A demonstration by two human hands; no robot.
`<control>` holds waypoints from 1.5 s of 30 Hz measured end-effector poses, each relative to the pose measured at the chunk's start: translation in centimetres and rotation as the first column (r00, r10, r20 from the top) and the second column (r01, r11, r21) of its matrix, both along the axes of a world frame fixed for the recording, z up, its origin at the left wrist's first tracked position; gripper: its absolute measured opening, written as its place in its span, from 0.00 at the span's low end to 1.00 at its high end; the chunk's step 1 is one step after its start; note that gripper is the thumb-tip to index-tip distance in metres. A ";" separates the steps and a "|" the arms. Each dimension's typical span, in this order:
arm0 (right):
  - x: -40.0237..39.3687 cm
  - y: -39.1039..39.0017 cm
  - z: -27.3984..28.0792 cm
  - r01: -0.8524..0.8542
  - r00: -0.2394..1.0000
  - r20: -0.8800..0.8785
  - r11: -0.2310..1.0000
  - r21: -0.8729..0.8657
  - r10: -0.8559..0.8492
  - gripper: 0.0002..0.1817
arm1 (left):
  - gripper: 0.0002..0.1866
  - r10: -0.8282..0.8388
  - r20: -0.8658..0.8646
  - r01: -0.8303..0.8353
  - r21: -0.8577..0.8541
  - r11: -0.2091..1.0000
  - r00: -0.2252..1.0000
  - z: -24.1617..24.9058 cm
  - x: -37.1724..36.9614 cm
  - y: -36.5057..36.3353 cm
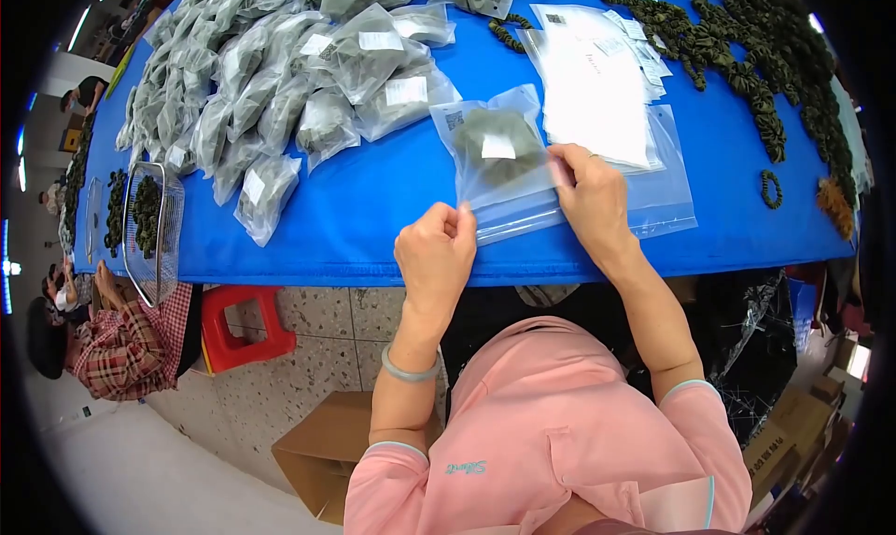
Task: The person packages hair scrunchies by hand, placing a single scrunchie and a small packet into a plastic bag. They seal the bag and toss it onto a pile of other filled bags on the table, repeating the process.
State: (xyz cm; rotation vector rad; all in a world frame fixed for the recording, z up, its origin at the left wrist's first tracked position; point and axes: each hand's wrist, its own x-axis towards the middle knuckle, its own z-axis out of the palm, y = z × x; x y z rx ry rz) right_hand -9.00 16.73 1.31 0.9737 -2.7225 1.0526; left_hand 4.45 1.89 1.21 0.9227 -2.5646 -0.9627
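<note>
The left hand (435, 253) pinched the near edge of a clear plastic bag (499, 161) holding dark green scrunchies, which lay on the blue table (355, 213) near its front edge; the right hand (590, 197) pressed flat on the same bag at its 3 o'clock side, fingers together. A pile of filled bags (280, 77) lay at 10 o'clock, loose scrunchies (747, 59) at 2 o'clock, empty bags (597, 96) just beyond
</note>
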 end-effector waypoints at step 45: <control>0.6 14.7 2.5 -0.120 0.764 -0.593 0.959 0.258 0.255 0.14 | 0.28 -0.657 -0.244 0.425 -0.595 0.683 0.713 -2.8 3.1 -0.2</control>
